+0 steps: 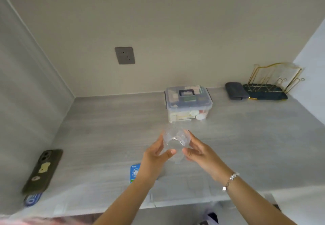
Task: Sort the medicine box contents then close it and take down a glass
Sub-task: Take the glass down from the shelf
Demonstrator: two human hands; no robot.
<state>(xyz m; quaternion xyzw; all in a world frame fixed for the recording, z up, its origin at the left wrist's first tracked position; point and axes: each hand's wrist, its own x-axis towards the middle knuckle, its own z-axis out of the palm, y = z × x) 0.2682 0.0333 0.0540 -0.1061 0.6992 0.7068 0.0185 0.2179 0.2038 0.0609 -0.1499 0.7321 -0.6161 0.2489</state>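
Lying between the two hands, the glass [175,141] is held above the counter [105,128], with the fingers of both hands pressed on its sides. It is clear and ribbed, and it is tilted: its long axis runs from the thumbs away toward the wall, and one round end is turned toward the camera. Whether this end is the mouth or the base cannot be told, because the glass is see-through and a little blurred.

The left hand [154,156] is closed on the left side of the glass, with the thumb near the closer end. The right hand [197,151] is closed on the right side, and its fingertips [186,132] are curled over the far end. Both hands are equally near, so neither has to reach.

Beyond the fingertips, a little to the right, the medicine box [188,101] is seen on the counter with its lid down; this part of the task is judged to be done. Whether the clips are locked cannot be told.

Farther to the right of the right hand, a folded cloth [235,91] and a gold wire rack [274,82] are placed by the wall. Well to the left of the left hand lies a phone [44,170]. For the coming move, the glass must probably be turned upright before it is set on the free counter under the hands.
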